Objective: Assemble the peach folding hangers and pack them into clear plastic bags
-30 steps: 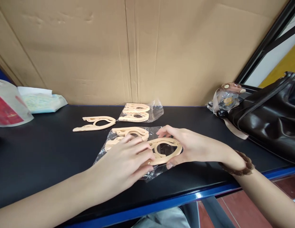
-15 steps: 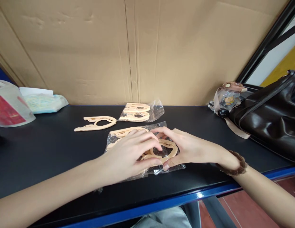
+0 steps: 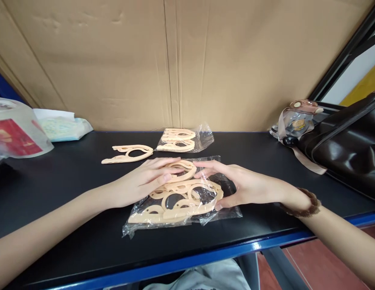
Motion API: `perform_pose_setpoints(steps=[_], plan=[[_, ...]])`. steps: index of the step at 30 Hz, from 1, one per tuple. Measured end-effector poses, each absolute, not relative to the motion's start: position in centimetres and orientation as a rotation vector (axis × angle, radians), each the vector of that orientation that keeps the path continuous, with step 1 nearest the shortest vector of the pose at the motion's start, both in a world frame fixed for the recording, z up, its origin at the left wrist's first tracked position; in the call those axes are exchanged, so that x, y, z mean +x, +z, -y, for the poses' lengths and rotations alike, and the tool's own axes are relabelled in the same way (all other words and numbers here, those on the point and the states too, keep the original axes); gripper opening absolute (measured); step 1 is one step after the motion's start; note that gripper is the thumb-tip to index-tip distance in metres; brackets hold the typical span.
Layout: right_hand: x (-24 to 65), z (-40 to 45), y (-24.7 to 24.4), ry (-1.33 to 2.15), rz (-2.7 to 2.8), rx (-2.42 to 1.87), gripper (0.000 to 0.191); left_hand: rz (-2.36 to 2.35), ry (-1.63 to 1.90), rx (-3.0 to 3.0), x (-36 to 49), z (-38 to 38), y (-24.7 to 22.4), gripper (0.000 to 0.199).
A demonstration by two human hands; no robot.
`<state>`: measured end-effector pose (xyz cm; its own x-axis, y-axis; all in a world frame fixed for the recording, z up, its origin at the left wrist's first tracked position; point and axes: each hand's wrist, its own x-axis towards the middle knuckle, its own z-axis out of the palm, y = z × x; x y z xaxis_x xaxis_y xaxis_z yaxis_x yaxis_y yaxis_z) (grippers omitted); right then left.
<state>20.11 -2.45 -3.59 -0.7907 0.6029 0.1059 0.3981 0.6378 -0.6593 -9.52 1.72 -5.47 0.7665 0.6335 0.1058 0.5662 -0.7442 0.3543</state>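
Several beige folding hangers [image 3: 178,215] lie in clear plastic bags [image 3: 202,217] at the middle of the table. My left hand [image 3: 145,177] rests over the upper left of these hangers, fingers stretched out and the thumb on a hanger. At the right end, my right hand [image 3: 236,181] is open, its thumb and fingers spread around the edge of the bagged hangers and touching them. A loose folding hanger [image 3: 131,155] lies folded behind my left hand. Next to it, another clear bag with folded hangers [image 3: 178,141] sits farther back.
A cardboard sheet [image 3: 115,68] stands behind the black table [image 3: 69,165]. To the left are a plastic container with a red label [image 3: 15,133] and a tissue pack [image 3: 63,127]. A strapped clear bottle [image 3: 298,121] and dark brown bag [image 3: 347,145] stand right.
My left hand has moved left and up off the lower hangers, uncovering them. My right hand stays at the right end, its fingers a little wider. The view has shifted slightly.
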Motion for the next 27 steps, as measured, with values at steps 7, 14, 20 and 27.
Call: perform_pose_setpoints(steps=[7,14,20,27], plan=[[18.7,2.7,-4.3,0.709,2.5,-0.822,0.088,-0.889,0.292,2.694,-9.4,-1.2,-4.6,0.042],[19.6,2.4,-3.7,0.9,2.533,-0.824,0.08,-0.938,0.219,2.761,-9.1,-0.9,-4.4,0.062],[18.5,2.5,-4.6,0.912,2.424,-0.815,0.076,-0.927,0.237,2.735,-8.7,-0.5,-4.1,0.062],[17.3,2.7,-5.8,0.736,2.437,-0.868,0.075,-0.999,0.226,2.735,-8.4,-0.5,-4.3,0.065]])
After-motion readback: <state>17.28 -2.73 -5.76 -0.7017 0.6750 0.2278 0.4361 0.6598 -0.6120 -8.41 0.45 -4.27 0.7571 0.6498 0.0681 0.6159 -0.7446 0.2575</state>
